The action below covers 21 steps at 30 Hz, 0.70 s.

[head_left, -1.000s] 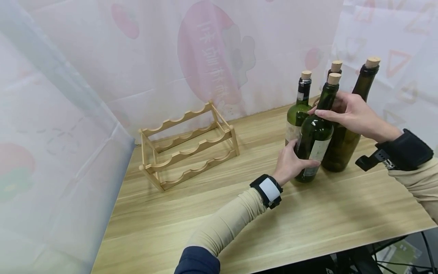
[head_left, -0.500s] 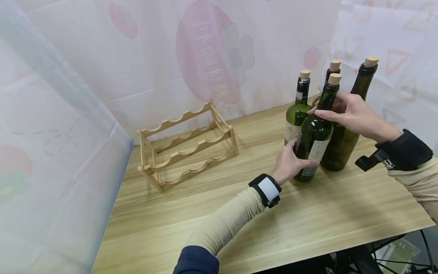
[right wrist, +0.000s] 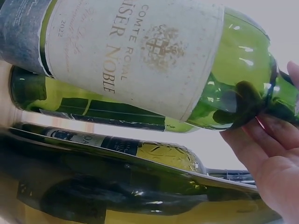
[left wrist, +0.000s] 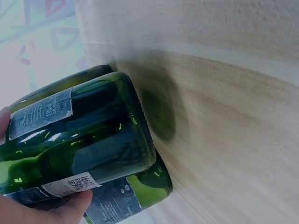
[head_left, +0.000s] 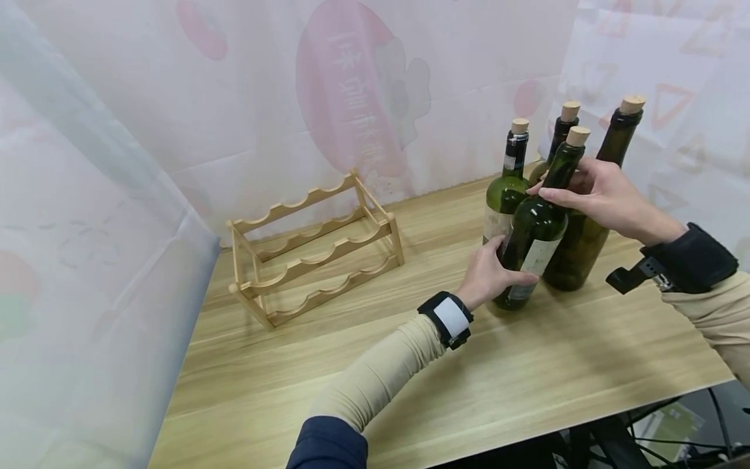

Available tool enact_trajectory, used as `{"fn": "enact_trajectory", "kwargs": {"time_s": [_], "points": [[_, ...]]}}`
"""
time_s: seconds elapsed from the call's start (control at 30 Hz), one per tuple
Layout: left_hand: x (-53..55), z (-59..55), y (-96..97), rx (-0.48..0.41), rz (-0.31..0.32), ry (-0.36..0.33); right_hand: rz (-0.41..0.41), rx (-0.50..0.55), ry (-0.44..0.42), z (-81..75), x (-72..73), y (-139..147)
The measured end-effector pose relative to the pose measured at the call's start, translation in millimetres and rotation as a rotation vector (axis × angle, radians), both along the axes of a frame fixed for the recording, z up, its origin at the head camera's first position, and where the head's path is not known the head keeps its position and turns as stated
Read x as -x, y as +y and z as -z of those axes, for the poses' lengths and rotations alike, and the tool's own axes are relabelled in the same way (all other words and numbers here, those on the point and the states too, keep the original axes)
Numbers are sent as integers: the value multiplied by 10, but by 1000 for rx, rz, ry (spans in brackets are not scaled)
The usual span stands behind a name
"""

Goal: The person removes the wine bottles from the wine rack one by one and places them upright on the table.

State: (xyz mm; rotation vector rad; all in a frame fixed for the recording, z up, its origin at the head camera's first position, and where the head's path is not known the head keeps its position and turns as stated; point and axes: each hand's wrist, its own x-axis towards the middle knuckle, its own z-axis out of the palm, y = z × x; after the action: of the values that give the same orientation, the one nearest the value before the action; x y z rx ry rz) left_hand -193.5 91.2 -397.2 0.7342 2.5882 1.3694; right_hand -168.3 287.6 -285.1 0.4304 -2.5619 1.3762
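On the right side of a wooden table (head_left: 328, 365), a person's left hand (head_left: 487, 277) wraps around the lower body of a green wine bottle (head_left: 536, 228). Their right hand (head_left: 597, 195) curls its fingers around the same bottle's shoulder and neck. This corked bottle leans slightly, touching three other corked bottles (head_left: 586, 221) just behind it. Well apart to the left stands a wooden bottle rack (head_left: 313, 251).
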Motion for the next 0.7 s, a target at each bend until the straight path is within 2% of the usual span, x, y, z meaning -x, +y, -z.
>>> {"fn": "enact_trajectory", "kwargs": {"time_s": [0.4, 0.7], "points": [[55, 20, -20, 9, 49, 31, -24, 70, 0, 43, -7, 17], [67, 6, -14, 28, 55, 27, -23, 64, 20, 39, -20, 24]]}}
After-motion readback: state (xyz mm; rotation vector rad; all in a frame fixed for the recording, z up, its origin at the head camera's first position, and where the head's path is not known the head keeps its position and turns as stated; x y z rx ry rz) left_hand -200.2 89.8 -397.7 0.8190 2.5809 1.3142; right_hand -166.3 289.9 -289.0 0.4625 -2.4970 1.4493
